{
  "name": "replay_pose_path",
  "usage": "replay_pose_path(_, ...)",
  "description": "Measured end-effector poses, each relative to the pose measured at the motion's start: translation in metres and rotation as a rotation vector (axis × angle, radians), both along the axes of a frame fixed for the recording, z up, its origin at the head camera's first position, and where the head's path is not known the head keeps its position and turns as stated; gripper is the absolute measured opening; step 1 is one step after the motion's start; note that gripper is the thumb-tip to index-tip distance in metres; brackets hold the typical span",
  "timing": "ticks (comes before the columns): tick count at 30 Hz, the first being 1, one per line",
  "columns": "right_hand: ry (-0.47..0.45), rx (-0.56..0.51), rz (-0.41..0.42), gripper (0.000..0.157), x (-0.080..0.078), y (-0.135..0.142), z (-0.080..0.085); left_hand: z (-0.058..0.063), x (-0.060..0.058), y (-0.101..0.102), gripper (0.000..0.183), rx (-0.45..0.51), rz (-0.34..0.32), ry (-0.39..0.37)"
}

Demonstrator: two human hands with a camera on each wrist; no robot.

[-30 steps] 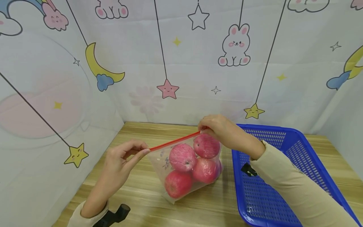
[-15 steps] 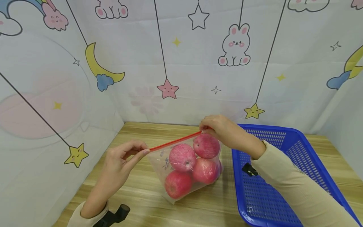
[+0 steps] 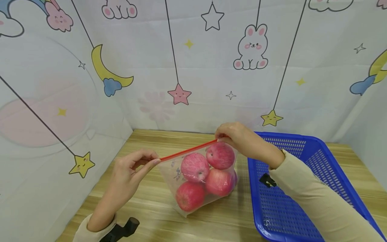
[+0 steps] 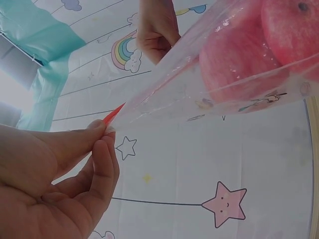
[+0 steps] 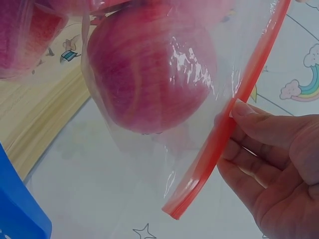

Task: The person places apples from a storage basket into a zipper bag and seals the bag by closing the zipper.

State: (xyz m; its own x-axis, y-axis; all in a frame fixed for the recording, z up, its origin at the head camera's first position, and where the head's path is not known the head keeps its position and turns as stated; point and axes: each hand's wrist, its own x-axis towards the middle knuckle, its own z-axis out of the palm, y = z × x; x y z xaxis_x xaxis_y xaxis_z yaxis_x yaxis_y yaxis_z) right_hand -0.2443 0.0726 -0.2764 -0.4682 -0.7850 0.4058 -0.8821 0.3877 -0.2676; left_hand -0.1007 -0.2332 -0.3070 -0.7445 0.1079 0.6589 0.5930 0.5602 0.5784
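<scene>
A clear zip bag [image 3: 169,171] with a red zip strip [image 3: 190,149] along its top holds several red apples [image 3: 195,167]. My left hand [image 3: 130,174] pinches the strip's left end between thumb and fingertips, as the left wrist view also shows at the bag's corner [image 4: 130,113]. Toward the other end, my right hand [image 3: 234,136] grips the strip; in the right wrist view the thumb presses on the red band [image 5: 219,137], and a short tail of strip extends past the fingers. The strip slants up to the right, and the bag hangs below it, close over the table.
To the right stands a blue plastic basket [image 3: 257,208] with perforated walls, partly under my right forearm. The wooden table [image 3: 145,211] lies below the bag. A white patterned cloth [image 3: 151,67] hangs behind and at the sides. Dark cameras sit on both wrists.
My right hand has slid slightly to the right along the red strip. The left hand and the apples have hardly moved.
</scene>
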Motion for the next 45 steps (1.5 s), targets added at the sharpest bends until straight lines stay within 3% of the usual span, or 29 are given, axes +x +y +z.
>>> replay_pose_path(45,-0.035,-0.013,-0.008,0.013,-0.012,0.014,-0.005,-0.001,0.000,-0.001,0.020,0.003,0.001,-0.012)
